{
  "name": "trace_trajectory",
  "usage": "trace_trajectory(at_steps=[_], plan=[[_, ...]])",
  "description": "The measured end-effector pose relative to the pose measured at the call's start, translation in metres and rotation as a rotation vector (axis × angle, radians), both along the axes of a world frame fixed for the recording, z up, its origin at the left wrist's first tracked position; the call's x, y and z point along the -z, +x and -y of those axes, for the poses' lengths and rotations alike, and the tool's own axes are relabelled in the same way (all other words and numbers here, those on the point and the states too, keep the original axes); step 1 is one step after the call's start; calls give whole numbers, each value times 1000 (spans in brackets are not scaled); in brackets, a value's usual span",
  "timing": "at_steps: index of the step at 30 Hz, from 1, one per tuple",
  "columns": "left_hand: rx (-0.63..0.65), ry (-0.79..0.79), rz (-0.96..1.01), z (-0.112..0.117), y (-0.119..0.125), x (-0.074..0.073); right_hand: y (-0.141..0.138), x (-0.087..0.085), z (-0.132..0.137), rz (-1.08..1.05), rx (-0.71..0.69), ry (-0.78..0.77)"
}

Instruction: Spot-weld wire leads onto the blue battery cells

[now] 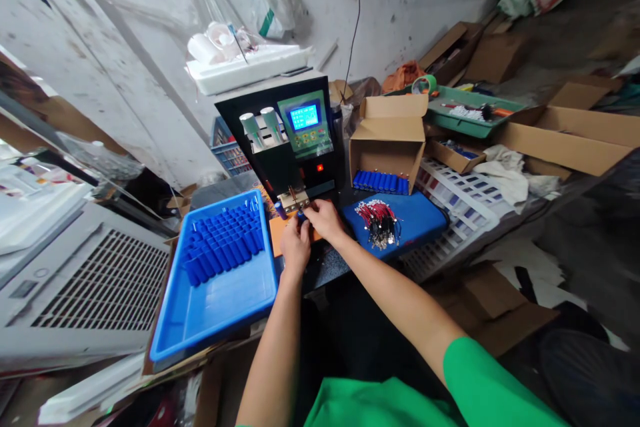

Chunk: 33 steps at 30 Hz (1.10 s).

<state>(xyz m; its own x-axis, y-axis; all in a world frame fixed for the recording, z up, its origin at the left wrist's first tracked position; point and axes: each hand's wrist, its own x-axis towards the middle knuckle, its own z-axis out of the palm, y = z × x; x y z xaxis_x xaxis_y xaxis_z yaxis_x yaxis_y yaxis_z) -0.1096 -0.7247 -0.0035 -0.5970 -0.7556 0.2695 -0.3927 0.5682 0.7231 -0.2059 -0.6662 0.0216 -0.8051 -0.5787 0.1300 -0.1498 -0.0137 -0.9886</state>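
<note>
My left hand [295,245] and my right hand [325,219] meet under the head of a black spot-welding machine [290,140]. Both are pinched on a small blue battery cell [301,216] held at the machine's brass electrodes [295,199]. An orange pad [278,235] lies under my hands. A blue tray [220,307] to my left holds several blue cells [223,240] in its far half. A bundle of red and black wires [379,222] lies on a blue lid [420,223] to my right.
An open cardboard box [387,137] behind the wires has a row of blue cells [381,181] in front of it. A green tray [470,110] and more boxes stand at the back right. A white grille unit [85,280] fills the left.
</note>
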Motion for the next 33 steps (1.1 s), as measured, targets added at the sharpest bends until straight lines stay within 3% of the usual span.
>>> trace_trajectory(at_steps=[33], plan=[[35,-5,-12,0,-1,-2,-3,6,1,-2,-43,-24]])
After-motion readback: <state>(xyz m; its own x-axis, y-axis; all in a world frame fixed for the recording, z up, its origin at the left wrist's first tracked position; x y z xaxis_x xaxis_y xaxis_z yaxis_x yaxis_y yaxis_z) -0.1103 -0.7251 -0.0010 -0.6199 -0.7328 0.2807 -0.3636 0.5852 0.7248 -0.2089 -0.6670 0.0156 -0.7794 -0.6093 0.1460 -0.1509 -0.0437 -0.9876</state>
